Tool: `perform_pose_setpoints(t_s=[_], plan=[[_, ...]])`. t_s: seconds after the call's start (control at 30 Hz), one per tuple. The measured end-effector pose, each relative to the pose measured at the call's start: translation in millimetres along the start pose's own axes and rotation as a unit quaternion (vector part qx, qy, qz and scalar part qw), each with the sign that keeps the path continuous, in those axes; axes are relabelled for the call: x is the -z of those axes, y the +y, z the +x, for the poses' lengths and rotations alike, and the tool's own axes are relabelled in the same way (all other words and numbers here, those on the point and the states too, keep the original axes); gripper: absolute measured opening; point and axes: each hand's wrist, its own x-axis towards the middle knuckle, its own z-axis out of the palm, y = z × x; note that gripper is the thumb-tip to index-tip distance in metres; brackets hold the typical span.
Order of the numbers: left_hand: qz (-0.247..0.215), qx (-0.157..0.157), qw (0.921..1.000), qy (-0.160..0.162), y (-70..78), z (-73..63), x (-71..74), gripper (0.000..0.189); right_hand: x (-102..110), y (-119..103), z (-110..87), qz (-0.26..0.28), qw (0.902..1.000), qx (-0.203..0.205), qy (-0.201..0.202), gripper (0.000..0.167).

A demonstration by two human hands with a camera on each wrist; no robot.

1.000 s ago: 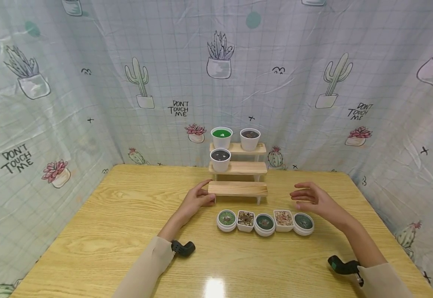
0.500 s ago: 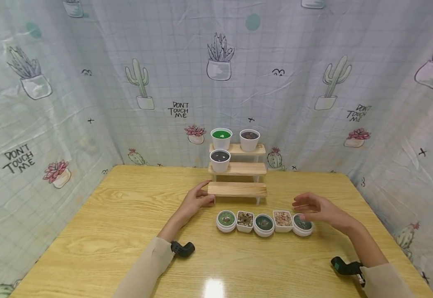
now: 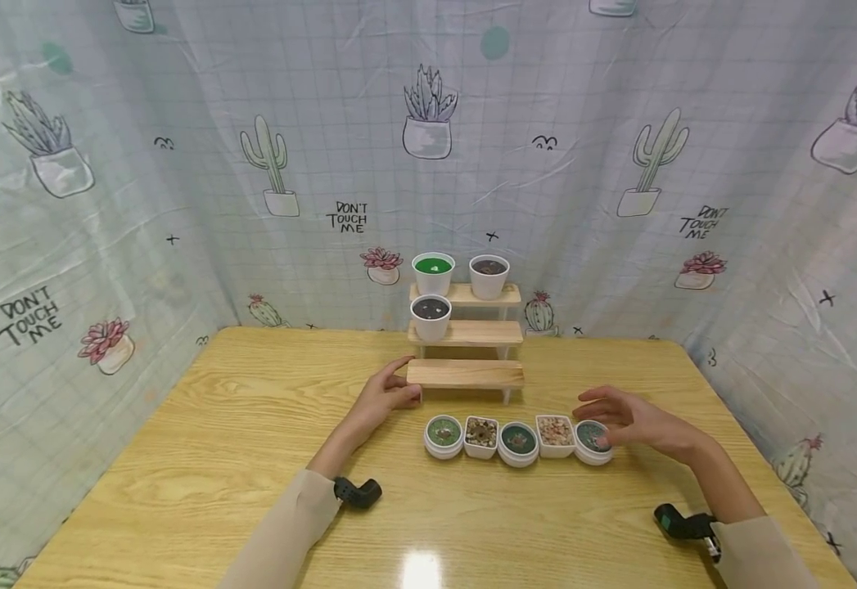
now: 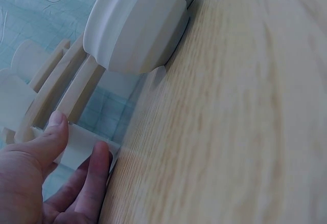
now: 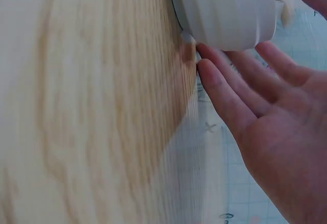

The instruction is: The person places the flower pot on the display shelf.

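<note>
- Down comes the right hand (image 3: 642,421)! A second ago it hung behind the row, clear of it; now its thumb is over the round pot (image 3: 588,447) at the right end.
- Its fingers are extended behind that pot, thumb well apart from them; whether they touch it, one cannot tell. The pot sits on the table (image 3: 266,401), beside the square pot of pebbles (image 3: 556,435).
- No change for the left hand (image 3: 375,402): thumb and fingers pinch the left end of the wooden stand's (image 3: 465,373) bottom step.
- Up on the stand, the green-filled cup (image 3: 432,276), brown-filled cup (image 3: 489,280) and black-filled cup (image 3: 430,319) keep their places.
</note>
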Motion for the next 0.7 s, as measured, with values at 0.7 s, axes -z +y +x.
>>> perform_pose_setpoints(t_s=[0.7], plan=[[-0.002,0.0,1.0,-0.004,-0.1,-0.1,0.0,0.07,2.0,5.4,0.7,-0.009,0.9984,0.028,-0.047,0.072]])
